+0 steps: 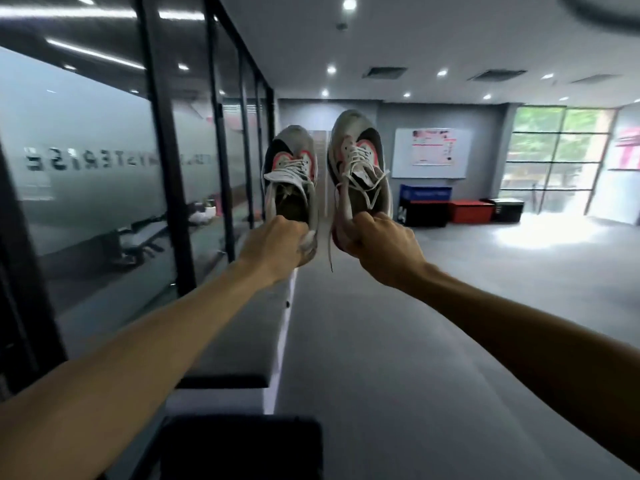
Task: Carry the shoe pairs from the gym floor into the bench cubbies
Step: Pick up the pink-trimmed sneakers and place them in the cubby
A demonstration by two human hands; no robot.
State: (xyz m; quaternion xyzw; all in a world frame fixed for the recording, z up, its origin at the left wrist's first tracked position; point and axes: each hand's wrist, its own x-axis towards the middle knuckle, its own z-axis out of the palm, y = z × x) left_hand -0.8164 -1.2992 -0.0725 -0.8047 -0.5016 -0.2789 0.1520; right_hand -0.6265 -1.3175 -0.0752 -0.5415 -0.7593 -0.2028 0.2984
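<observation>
Over grey gym floor (381,341) — glass wall (86,150) left | hands (277,244) (381,247) each gripping a sneaker (291,174) (360,161)

Open floor (398,341) ahead; bench (239,334) and glass wall (104,168) crowd left.

The left hand (277,242) grips the heel of the left shoe (290,178); the right hand (379,244) grips the right shoe (360,161) just beside it, toes up, a lace dangling between the hands, the bench (239,341) below the left arm

Frosted-glass lettering (93,157) blurred, unreadable
</observation>
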